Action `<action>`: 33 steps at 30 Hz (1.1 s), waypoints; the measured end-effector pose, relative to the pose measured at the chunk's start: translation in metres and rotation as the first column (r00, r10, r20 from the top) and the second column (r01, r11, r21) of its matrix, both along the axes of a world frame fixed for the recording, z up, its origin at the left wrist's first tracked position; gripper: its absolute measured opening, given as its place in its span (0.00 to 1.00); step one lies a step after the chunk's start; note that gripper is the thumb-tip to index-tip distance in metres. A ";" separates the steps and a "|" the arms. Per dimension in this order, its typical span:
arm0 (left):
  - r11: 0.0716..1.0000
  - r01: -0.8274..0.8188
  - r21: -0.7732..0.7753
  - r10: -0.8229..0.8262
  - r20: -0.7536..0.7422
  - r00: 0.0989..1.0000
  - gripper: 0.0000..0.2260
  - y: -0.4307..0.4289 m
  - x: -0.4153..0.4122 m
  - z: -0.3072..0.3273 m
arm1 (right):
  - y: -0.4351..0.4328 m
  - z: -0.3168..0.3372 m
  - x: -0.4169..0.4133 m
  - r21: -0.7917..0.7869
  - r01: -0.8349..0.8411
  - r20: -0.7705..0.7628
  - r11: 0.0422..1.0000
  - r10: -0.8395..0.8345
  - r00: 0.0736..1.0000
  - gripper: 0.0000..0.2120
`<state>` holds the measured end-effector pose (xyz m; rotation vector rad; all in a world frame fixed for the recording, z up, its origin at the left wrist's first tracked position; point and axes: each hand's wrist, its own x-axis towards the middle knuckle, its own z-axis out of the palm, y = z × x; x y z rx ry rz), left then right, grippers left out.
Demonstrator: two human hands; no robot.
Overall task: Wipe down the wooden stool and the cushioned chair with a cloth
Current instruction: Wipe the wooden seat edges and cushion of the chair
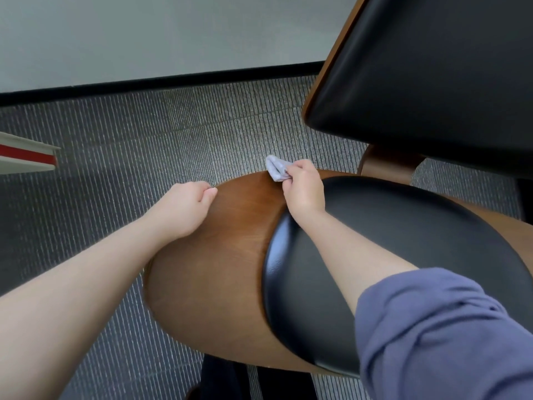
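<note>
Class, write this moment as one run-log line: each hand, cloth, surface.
left hand: grips wooden rim | right hand: pinches cloth at rim's far edge | black cushion: clear of cloth

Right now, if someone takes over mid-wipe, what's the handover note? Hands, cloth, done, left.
Left hand: grips the left rim of the wood shell.
Right hand: pinches the bunched cloth at the shell's far edge, beside the black seat cushion.
Done: cannot tell; no wipe marks show.
Left: finish the shell, then the cushion and the black backrest. No separate stool in view.
</note>
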<state>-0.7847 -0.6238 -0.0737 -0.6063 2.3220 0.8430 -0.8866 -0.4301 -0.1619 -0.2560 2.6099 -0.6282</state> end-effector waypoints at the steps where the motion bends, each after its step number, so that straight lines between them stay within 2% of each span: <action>1: 1.000 -0.001 0.001 0.001 -0.001 1.000 0.18 0.000 0.000 0.000 | -0.007 0.003 0.005 -0.044 -0.013 -0.013 0.999 0.013 1.000 0.10; 3: 1.000 -0.005 0.003 0.005 -0.001 1.000 0.18 -0.001 -0.001 0.000 | -0.014 0.007 0.015 -0.117 -0.050 -0.015 0.992 0.049 0.999 0.08; 5: 1.000 -0.014 0.008 0.014 0.000 1.000 0.18 -0.001 -0.001 0.000 | -0.009 0.006 0.012 -0.111 -0.049 0.006 0.993 0.050 0.999 0.08; 9: 0.999 -0.041 0.020 0.041 -0.019 0.999 0.19 -0.001 0.000 -0.001 | 0.000 -0.002 -0.008 -0.035 0.115 0.059 0.993 -0.113 0.992 0.08; 12: 0.987 -0.137 0.077 0.141 -0.042 0.989 0.19 -0.004 0.003 0.003 | -0.011 0.005 0.007 -0.104 0.020 0.055 0.994 -0.014 0.998 0.04; 14: 0.974 -0.191 0.123 0.196 -0.034 0.980 0.19 -0.007 0.010 0.008 | -0.009 0.010 0.014 -0.157 -0.028 0.061 0.987 0.038 0.997 0.05; 17: 0.942 -0.271 0.198 0.278 -0.007 0.960 0.20 -0.012 0.031 0.015 | -0.005 0.011 0.010 -0.097 -0.001 0.067 0.995 0.007 0.998 0.05; 19: 0.910 -0.337 0.239 0.350 -0.011 0.937 0.20 -0.011 0.046 0.018 | -0.016 0.019 0.021 -0.129 -0.045 0.012 0.991 0.047 0.999 0.07; 21: 0.863 -0.428 0.267 0.443 0.005 0.897 0.22 -0.005 0.058 0.022 | -0.027 0.026 0.038 -0.195 -0.173 -0.081 0.965 0.160 0.984 0.08; 23: 0.832 -0.492 0.257 0.511 -0.010 0.859 0.24 -0.001 0.064 0.021 | -0.025 0.024 0.042 -0.188 -0.221 -0.131 0.957 0.199 0.971 0.10; 26: 0.820 -0.503 0.275 0.529 -0.027 0.848 0.29 -0.001 0.067 0.017 | -0.020 0.019 0.032 -0.108 -0.134 -0.133 0.985 0.119 0.984 0.10; 30: 0.803 -0.524 0.283 0.549 -0.009 0.836 0.27 -0.001 0.067 0.017 | -0.029 0.030 0.048 -0.245 -0.381 -0.244 0.892 0.323 0.914 0.09; 33: 0.762 -0.568 0.312 0.589 0.031 0.807 0.30 -0.001 0.066 0.020 | -0.021 0.032 0.044 -0.221 -0.345 -0.205 0.912 0.303 0.931 0.09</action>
